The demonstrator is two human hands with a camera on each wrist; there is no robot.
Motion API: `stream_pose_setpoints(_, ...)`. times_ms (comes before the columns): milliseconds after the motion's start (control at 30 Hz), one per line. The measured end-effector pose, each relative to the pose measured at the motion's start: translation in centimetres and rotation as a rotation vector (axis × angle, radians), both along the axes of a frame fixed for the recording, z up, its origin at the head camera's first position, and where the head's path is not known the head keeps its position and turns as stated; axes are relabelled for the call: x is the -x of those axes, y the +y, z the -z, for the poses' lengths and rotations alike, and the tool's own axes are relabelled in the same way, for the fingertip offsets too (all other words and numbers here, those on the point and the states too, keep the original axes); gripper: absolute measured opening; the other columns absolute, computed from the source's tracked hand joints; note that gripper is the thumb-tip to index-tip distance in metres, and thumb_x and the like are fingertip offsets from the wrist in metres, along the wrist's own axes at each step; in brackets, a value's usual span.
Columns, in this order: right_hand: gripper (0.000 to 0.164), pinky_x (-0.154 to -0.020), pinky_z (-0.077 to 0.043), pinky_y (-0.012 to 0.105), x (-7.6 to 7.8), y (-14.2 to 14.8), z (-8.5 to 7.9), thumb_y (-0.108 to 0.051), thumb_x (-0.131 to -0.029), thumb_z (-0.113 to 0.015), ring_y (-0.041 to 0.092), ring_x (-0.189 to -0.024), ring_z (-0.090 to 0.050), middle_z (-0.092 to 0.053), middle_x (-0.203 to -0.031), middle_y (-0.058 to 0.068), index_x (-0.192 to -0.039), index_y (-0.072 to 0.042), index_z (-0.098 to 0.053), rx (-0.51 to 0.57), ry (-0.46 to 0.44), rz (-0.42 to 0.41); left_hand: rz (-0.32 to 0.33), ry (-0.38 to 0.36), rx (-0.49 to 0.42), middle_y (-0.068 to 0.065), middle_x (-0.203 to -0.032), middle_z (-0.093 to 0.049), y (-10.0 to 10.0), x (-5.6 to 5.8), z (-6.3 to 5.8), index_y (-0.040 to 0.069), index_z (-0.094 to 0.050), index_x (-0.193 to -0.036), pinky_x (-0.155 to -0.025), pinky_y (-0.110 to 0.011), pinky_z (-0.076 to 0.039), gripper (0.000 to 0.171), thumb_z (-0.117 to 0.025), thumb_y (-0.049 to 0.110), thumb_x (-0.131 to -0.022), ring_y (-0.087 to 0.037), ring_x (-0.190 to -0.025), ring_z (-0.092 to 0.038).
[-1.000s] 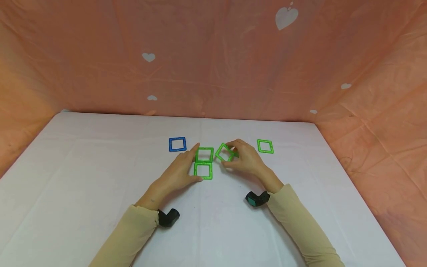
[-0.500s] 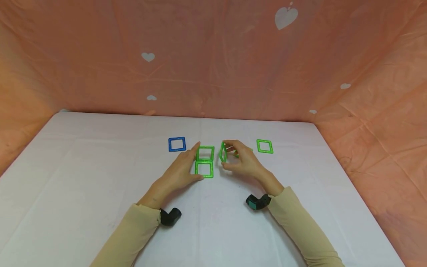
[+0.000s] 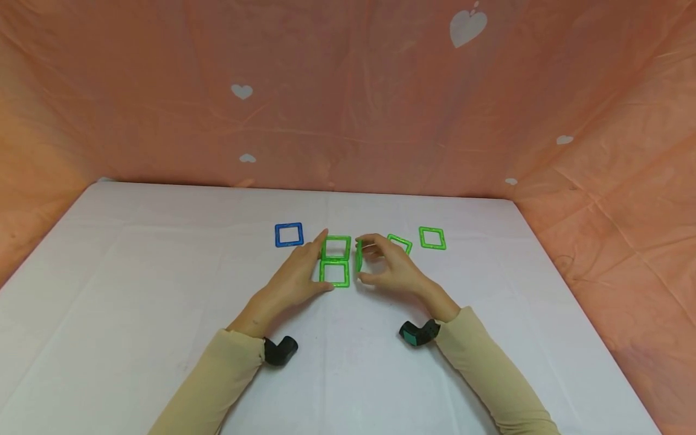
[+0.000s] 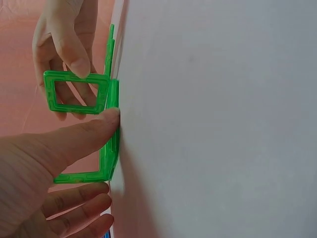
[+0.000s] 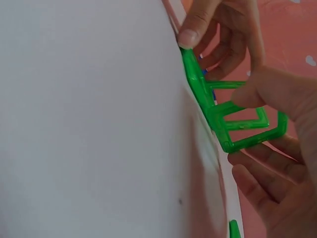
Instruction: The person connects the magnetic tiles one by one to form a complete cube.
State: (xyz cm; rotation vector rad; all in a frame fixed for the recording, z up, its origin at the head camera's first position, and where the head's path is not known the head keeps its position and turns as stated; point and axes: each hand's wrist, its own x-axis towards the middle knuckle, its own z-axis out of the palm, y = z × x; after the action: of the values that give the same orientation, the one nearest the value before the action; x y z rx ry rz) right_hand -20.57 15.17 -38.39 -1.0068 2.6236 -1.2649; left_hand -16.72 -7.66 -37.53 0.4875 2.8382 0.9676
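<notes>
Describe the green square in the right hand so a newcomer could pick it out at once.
On the white table, find the right hand. Its fingertips hold the green square, just right of two touching green squares. Unlike those neighbours, which show as open frames, it appears edge-on in the head view, a thin upright strip.

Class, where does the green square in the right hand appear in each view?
Head: held square, just right of and below centre.
Left wrist: held square, upper left.
Right wrist: held square, right of centre, about mid-height.
Shared landmark: the left hand, visible in all three.
</notes>
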Motion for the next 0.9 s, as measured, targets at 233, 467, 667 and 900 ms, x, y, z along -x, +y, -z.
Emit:
stream_pose_setpoints(233,0.063,-0.092,-0.050,0.041,-0.11,-0.28,0.51,-0.005,-0.075,-0.078,0.027,-0.104,-0.063,-0.059,-0.122,0.017,-0.130,0.000,-0.047,0.007,-0.011,-0.025,-0.003,0.003,0.003,-0.021,-0.142,-0.046,0.09,0.23,0.12,0.008,-0.015,-0.154,-0.109,-0.050,-0.034,0.103,-0.082,0.020,-0.077,-0.038,-0.134,-0.039)
stream_pose_setpoints(467,0.063,-0.092,-0.050,0.042,-0.14,-0.41,0.68,-0.003,-0.075,-0.078,0.030,-0.103,-0.064,-0.060,-0.119,0.020,-0.129,0.003,-0.046,0.042,-0.038,-0.050,-0.005,0.006,0.005,-0.020,-0.138,-0.049,0.17,0.35,0.19,0.009,-0.015,-0.154,-0.108,-0.050,-0.034,0.103,-0.082,0.020,-0.077,-0.038,-0.133,-0.040)
stream_pose_setpoints(667,0.062,-0.094,-0.050,0.043,-0.23,-0.34,0.57,-0.001,-0.077,-0.077,0.033,-0.109,-0.063,-0.059,-0.123,0.022,-0.130,0.005,-0.045,0.058,-0.080,-0.077,-0.006,0.021,0.002,-0.020,-0.136,-0.051,0.18,0.27,0.26,0.007,-0.016,-0.154,-0.108,-0.050,-0.036,0.102,-0.082,0.019,-0.077,-0.037,-0.131,-0.042)
stream_pose_setpoints(900,0.063,-0.097,-0.049,0.041,-0.29,-0.34,0.46,-0.001,-0.078,-0.076,0.035,-0.112,-0.061,-0.058,-0.124,0.024,-0.132,0.004,-0.043,0.072,-0.113,-0.091,-0.014,0.021,-0.014,-0.019,-0.135,-0.053,0.26,0.10,0.22,0.007,-0.021,-0.151,-0.106,-0.050,-0.037,0.097,-0.082,0.019,-0.077,-0.036,-0.129,-0.045)
